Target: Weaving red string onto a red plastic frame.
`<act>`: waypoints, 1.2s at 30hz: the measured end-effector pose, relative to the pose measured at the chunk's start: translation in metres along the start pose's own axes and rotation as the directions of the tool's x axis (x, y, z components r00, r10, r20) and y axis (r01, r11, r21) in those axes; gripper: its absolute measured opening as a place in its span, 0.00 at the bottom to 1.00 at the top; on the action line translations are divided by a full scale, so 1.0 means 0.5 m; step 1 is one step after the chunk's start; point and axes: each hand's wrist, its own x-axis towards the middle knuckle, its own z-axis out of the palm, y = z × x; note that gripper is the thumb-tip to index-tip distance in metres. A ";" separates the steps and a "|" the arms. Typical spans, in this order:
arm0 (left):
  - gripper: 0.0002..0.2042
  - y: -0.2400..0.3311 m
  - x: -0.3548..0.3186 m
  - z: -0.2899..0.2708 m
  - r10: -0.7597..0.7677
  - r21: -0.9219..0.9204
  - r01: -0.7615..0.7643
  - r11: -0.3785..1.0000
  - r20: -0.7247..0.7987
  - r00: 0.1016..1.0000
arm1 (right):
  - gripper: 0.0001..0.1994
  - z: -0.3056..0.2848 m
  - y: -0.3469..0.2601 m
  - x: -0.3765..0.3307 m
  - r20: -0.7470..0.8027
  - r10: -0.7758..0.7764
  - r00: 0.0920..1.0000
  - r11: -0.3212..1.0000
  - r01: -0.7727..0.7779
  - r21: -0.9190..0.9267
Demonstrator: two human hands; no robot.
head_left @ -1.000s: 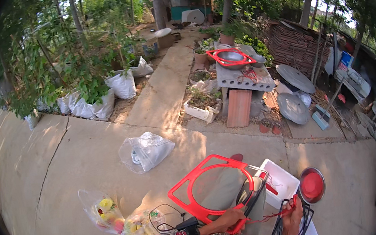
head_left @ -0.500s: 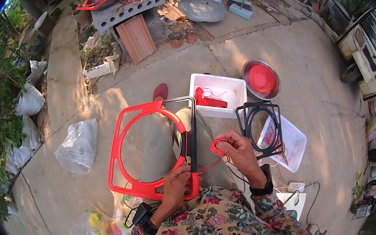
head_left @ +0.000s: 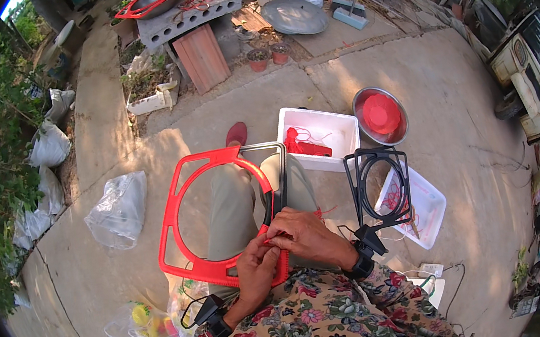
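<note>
The red-and-black frame point(head_left: 203, 268) lies over the person's legs point(head_left: 222, 204), the white box point(head_left: 313, 163) standing toward its two o'clock. The left hand point(head_left: 257, 270) grasps the frame's five o'clock corner; beside it, the right hand point(head_left: 308, 234) pinches red cord point(head_left: 321, 214).

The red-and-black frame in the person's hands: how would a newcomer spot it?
Find the flowery shirt, bottom centre. Above, the left hand and right hand meet at a squarish, mostly red frame. Unlike the all-black frame rightward, only its right side is black.
</note>
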 end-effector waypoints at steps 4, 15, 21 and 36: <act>0.11 -0.004 0.005 -0.001 -0.058 0.041 0.058 0.997 -0.024 0.998 | 0.05 0.002 0.009 -0.005 0.014 0.003 1.000 1.000 -0.003 0.022; 0.06 -0.002 0.012 0.004 -0.099 0.055 0.104 0.993 -0.094 0.991 | 0.07 -0.007 0.004 -0.001 0.044 0.062 0.997 0.989 -0.068 0.128; 0.07 -0.010 0.014 0.002 -0.065 0.001 0.066 0.998 -0.113 0.991 | 0.08 -0.016 0.023 -0.021 0.044 0.009 0.999 1.000 -0.008 -0.019; 0.12 0.012 -0.006 -0.001 -0.096 0.027 0.100 0.995 -0.124 0.988 | 0.07 0.016 0.057 -0.051 -0.027 0.369 0.929 0.888 -0.344 0.304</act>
